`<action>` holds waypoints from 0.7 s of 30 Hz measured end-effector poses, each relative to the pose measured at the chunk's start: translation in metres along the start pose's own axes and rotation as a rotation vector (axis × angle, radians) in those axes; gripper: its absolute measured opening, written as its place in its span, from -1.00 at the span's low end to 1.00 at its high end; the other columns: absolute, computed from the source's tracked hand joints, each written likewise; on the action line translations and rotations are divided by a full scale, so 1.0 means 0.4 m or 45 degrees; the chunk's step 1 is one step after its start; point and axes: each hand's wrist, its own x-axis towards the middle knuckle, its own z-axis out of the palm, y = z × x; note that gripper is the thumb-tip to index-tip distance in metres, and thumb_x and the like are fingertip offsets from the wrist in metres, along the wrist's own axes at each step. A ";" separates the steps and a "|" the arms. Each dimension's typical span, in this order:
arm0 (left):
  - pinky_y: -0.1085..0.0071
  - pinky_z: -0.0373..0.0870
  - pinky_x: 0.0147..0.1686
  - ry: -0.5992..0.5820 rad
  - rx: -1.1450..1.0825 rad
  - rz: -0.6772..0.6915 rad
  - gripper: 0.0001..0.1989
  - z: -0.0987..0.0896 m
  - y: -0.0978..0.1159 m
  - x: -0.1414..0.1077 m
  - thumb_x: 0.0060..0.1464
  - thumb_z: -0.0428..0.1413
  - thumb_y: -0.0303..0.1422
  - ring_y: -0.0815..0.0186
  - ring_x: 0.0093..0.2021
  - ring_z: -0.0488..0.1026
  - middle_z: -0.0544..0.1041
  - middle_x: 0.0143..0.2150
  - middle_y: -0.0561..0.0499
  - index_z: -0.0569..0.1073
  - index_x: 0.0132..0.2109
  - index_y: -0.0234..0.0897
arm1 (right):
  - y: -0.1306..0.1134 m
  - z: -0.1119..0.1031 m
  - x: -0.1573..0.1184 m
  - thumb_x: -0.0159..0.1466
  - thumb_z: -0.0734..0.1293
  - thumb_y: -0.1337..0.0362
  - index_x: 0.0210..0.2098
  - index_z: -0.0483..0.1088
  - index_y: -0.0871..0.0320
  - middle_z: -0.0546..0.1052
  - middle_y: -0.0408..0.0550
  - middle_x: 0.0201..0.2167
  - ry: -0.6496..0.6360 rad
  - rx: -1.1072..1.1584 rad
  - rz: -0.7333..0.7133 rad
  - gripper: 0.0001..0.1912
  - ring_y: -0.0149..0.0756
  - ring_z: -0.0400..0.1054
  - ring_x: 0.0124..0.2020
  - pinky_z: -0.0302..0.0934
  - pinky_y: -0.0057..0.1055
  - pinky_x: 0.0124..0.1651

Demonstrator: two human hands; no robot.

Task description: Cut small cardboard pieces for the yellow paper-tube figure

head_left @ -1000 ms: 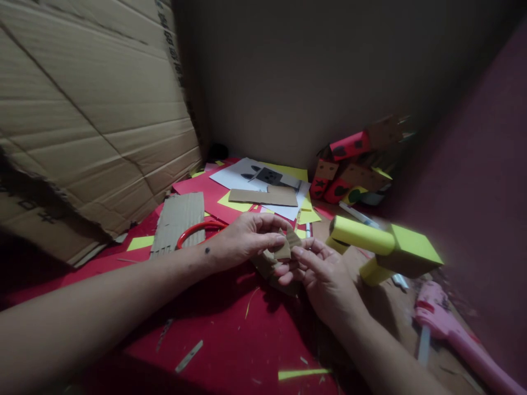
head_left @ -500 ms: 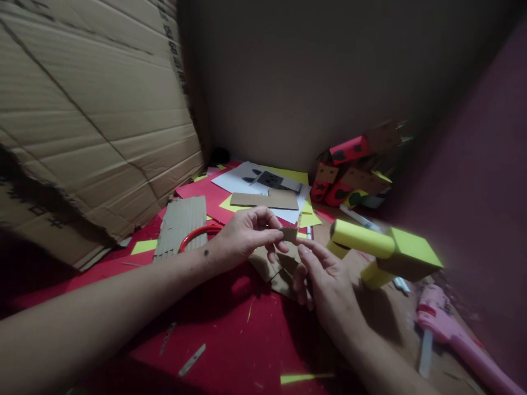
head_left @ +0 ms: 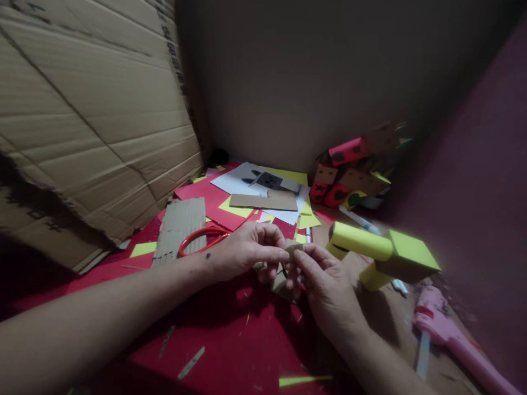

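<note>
A small piece of cardboard is pinched between my two hands, partly hidden by the fingers. My left hand grips its left edge between thumb and fingers. On its right edge, the thumb and forefinger of my right hand are closed. Below the hands lies another cardboard piece, mostly covered. Red-handled scissors lie behind my left wrist, their blades hidden. A flat strip of corrugated cardboard rests beneath the red handle.
Right of my hands stands a yellow paper-covered cardboard figure. A pink glue gun lies at the far right. Papers and an L-shaped cardboard piece are behind. A large cardboard sheet rises at left; red decorated tubes are stacked back right.
My right hand has closed on the right edge of the small cardboard piece, its fingertips now near the left ones. Both hands have come together slightly lower.
</note>
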 end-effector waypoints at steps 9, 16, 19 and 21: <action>0.57 0.25 -0.61 -0.043 0.016 -0.008 -0.85 0.013 0.002 -0.002 0.03 0.16 -0.35 0.46 -0.58 0.39 0.48 -0.52 0.07 0.35 -0.33 -0.32 | -0.012 -0.001 0.004 0.14 0.39 0.20 -0.45 0.39 0.18 0.42 -0.21 -0.59 -0.034 0.025 0.038 -0.82 -0.51 0.26 -0.67 0.10 -0.61 -0.67; 0.54 0.24 -0.58 -0.091 0.122 0.027 -0.87 0.010 0.006 -0.007 0.09 0.10 -0.34 0.47 -0.59 0.36 0.46 -0.53 0.08 0.36 -0.35 -0.32 | -0.013 0.001 -0.005 0.13 0.40 0.18 -0.48 0.39 0.19 0.44 -0.18 -0.60 -0.009 -0.061 0.035 -0.79 -0.48 0.30 -0.66 0.16 -0.60 -0.68; 0.53 0.25 -0.56 -0.136 0.106 0.052 -0.89 0.010 0.007 -0.009 0.10 0.08 -0.36 0.48 -0.59 0.34 0.47 -0.50 0.08 0.36 -0.34 -0.32 | -0.014 0.002 -0.004 0.12 0.40 0.18 -0.49 0.38 0.20 0.44 -0.18 -0.60 -0.012 -0.043 0.045 -0.79 -0.49 0.30 -0.68 0.16 -0.61 -0.70; 0.52 0.26 -0.55 -0.135 0.110 0.047 -0.89 0.009 0.008 -0.009 0.09 0.08 -0.37 0.47 -0.58 0.34 0.48 -0.49 0.07 0.37 -0.34 -0.33 | -0.013 0.002 -0.003 0.11 0.41 0.19 -0.50 0.38 0.20 0.44 -0.18 -0.61 -0.021 -0.030 0.045 -0.79 -0.49 0.30 -0.68 0.16 -0.61 -0.70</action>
